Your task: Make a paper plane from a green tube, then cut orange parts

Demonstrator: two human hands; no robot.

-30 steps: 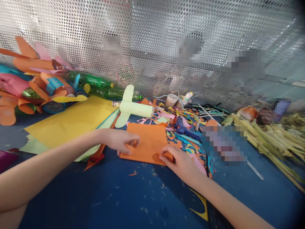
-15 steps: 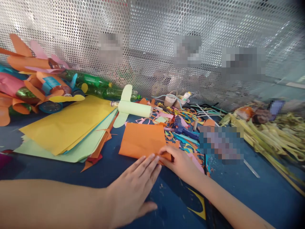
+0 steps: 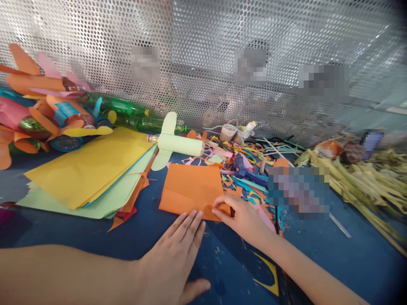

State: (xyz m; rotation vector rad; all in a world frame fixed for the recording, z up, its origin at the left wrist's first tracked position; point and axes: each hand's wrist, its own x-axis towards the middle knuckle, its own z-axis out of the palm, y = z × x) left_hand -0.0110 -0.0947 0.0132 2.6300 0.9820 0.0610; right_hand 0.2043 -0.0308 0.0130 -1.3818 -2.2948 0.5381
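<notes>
A sheet of orange paper (image 3: 193, 184), folded over along its near side, lies on the blue table. My left hand (image 3: 178, 250) rests flat with its fingers stretched out, the fingertips on the paper's near edge and the thumb apart. At the near right corner, my right hand (image 3: 244, 218) has thumb and forefinger pinched together on the orange paper. Just behind the sheet lies a small bottle wrapped in pale green paper (image 3: 181, 145), with wing-like flaps.
Left stands a stack of coloured paper (image 3: 92, 169), with paper-covered bottles (image 3: 34, 84) and green bottles (image 3: 127, 106) behind. Paper scraps and a blue glue gun (image 3: 246, 173) lie right of the sheet. Dry husks (image 3: 352, 182) lie far right, and a perforated metal panel (image 3: 197, 42) closes the back.
My left hand has slid a little left and toward me along the paper's near edge, baring more of the fold. My right hand has stayed at the corner.
</notes>
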